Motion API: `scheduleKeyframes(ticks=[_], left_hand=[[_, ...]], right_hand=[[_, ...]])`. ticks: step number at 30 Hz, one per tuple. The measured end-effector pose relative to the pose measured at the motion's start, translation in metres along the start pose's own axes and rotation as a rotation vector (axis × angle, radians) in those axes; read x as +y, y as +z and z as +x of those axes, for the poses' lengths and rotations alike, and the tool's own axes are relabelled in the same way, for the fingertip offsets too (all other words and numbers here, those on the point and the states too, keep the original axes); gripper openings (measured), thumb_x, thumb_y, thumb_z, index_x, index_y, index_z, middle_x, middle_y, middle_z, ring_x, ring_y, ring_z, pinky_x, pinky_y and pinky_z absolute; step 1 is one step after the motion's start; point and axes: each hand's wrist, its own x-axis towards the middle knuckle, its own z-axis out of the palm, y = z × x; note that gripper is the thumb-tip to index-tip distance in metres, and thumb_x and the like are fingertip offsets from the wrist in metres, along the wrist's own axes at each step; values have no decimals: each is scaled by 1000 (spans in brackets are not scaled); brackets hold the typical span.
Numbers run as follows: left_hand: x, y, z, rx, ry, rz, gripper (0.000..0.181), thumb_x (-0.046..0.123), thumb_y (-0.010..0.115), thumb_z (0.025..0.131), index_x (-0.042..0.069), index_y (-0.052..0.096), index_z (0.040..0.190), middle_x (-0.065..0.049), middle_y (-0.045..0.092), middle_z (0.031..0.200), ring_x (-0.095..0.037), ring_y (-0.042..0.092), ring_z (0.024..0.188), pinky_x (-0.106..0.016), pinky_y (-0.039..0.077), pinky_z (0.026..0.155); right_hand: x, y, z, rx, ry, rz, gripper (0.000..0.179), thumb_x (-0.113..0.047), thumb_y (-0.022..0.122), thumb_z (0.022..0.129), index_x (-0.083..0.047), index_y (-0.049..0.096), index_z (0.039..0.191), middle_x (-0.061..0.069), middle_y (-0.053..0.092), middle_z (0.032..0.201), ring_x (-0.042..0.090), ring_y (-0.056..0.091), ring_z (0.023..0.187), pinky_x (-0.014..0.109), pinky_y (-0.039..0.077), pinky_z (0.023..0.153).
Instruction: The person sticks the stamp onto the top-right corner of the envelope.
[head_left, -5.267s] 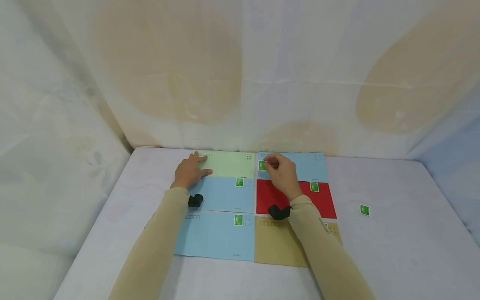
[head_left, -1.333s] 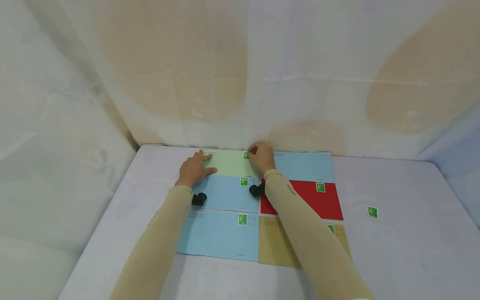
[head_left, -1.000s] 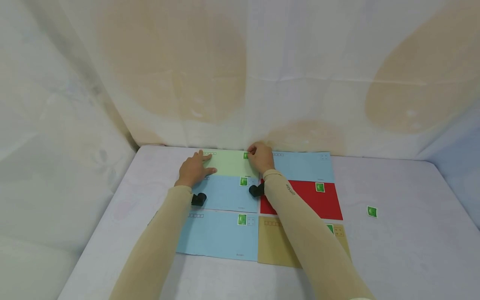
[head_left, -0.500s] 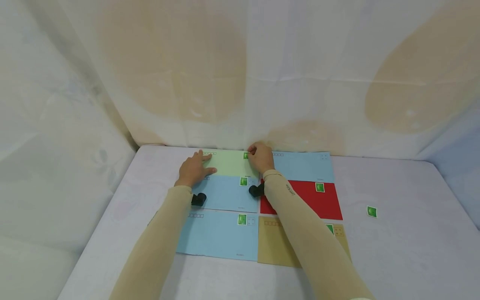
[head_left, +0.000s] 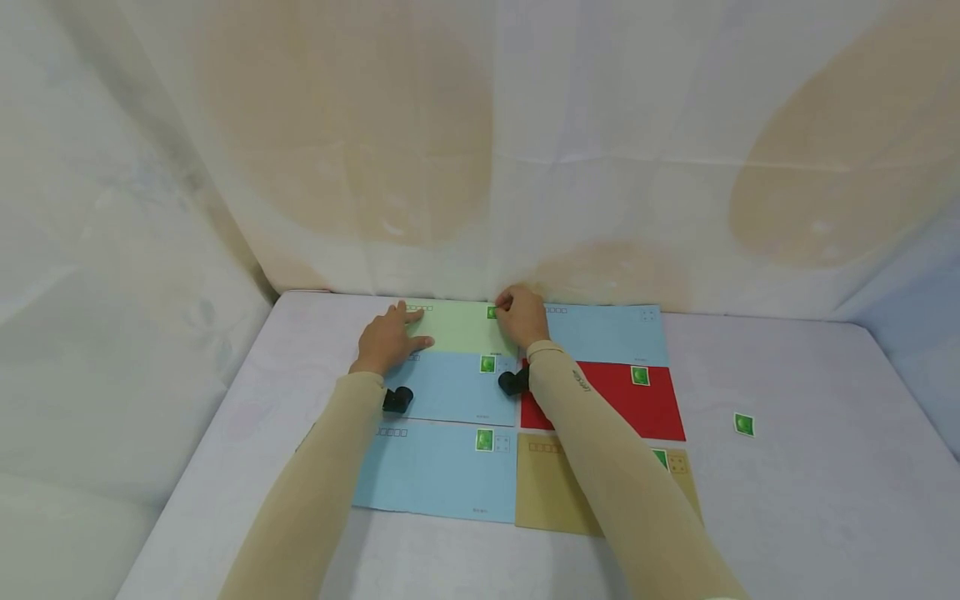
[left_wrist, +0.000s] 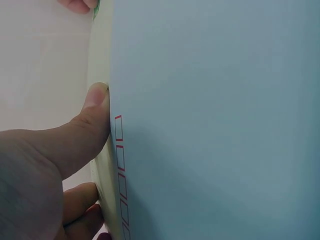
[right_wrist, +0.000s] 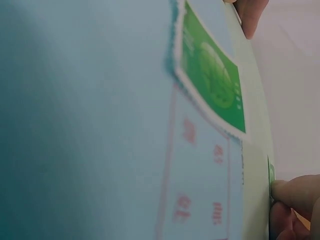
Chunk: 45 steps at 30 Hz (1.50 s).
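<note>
My left hand (head_left: 385, 340) rests with spread fingers on the left end of a pale green envelope (head_left: 459, 329) in the back row. In the left wrist view its thumb (left_wrist: 95, 100) lies along that envelope, beside the blue one. My right hand (head_left: 523, 317) pinches a green postage stamp (head_left: 491, 312) at the green envelope's far right corner; the fingers cover part of the stamp. The right wrist view shows those fingertips (right_wrist: 285, 192) right at the stamp's edge, and nearer a blurred green stamp (right_wrist: 212, 75) lying on the middle blue envelope (right_wrist: 100, 125).
Below lie another blue envelope (head_left: 435, 479), a red envelope (head_left: 622, 408) and a tan envelope (head_left: 558, 492), each with a stamp. A blue envelope (head_left: 600, 333) lies at back right. One loose stamp (head_left: 744, 425) lies on the white tablecloth. A curtain (head_left: 375, 167) hangs behind the table.
Since the earliest frame, my right hand has carried the stamp left from over the back right blue envelope to the green envelope's right corner. My left hand stays; the last second shows almost no movement.
</note>
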Motion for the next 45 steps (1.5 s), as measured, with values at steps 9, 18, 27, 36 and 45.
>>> scheduleKeyframes(ticks=[9, 18, 27, 36, 45], left_hand=[[0, 1, 0, 10, 2, -4, 67, 38, 72, 93, 15, 47, 151, -23, 27, 161, -49, 34, 142, -58, 33, 114], [0, 2, 1, 5, -4, -14, 67, 39, 72, 93, 16, 47, 151, -22, 26, 162, -48, 32, 143, -57, 32, 115], [-1, 6, 4, 6, 7, -24, 67, 39, 72, 93, 16, 47, 151, -21, 25, 162, -47, 30, 145, -57, 30, 116], [1, 6, 5, 5, 8, -37, 66, 38, 72, 94, 15, 47, 151, -21, 24, 162, -48, 29, 145, -57, 30, 116], [-3, 3, 4, 4, -3, -32, 67, 39, 71, 94, 16, 46, 151, -21, 24, 163, -48, 30, 144, -58, 30, 115]], right_hand=[[2, 1, 1, -4, -1, -9, 8, -6, 63, 94, -3, 71, 96, 11, 68, 95, 26, 60, 89, 38, 52, 81], [9, 1, 6, -11, -8, 19, 7, -7, 65, 94, -3, 71, 96, 11, 68, 95, 26, 60, 89, 38, 52, 81], [6, -5, 3, -9, -7, 27, 8, -8, 64, 95, -3, 70, 97, 12, 68, 96, 27, 61, 90, 38, 52, 81], [-4, -17, -7, -7, -30, 41, 9, -7, 64, 94, -2, 70, 99, 12, 69, 98, 27, 62, 94, 40, 52, 85], [-16, -24, -18, 10, -30, 66, 10, -8, 63, 95, -3, 70, 101, 11, 69, 101, 26, 61, 94, 39, 53, 85]])
